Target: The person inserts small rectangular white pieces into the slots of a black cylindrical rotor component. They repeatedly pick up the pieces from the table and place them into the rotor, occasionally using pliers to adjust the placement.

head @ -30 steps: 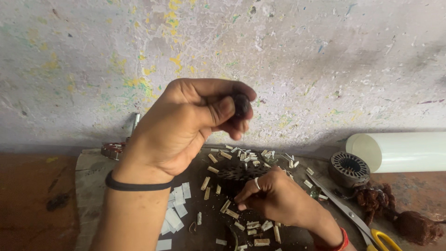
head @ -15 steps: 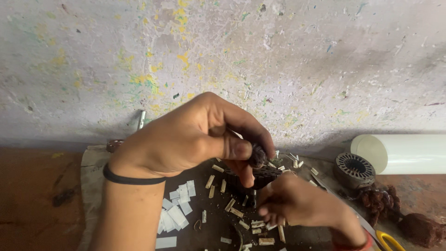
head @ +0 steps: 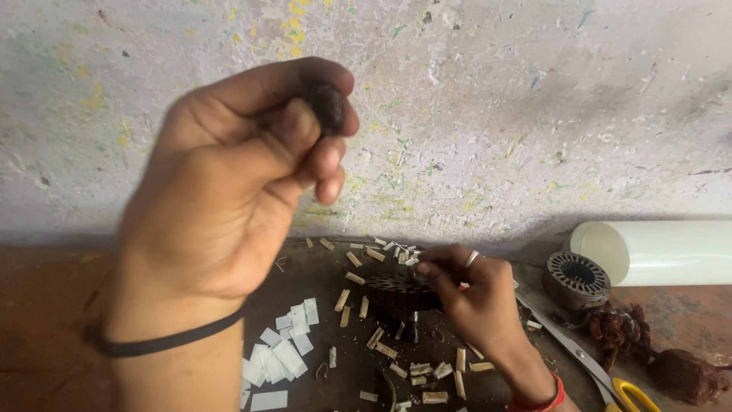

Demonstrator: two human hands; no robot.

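The left hand (head: 229, 191) is raised close to the camera in front of the stained wall (head: 534, 114), its fingers curled in and its thumb and fingertips pinched on a small dark lump (head: 328, 103); the picture is blurred there, so what the lump is made of cannot be told. A black band (head: 160, 343) circles that wrist. Below it, on the dark work mat (head: 320, 267), lie white paper slips (head: 282, 351) in a loose heap, and farther right short tan strips (head: 374, 336) are scattered about. The right hand (head: 473, 297), with a ring on one finger, rests low over the mat, its fingers closed on the edge of a dark slotted motor core (head: 400, 290) that sits among the strips. Right of it stand a second round slotted core (head: 577, 278), a white tube (head: 663, 252) lying on its side, clumps of brown wire (head: 648, 351) and yellow-handled scissors (head: 610, 381).
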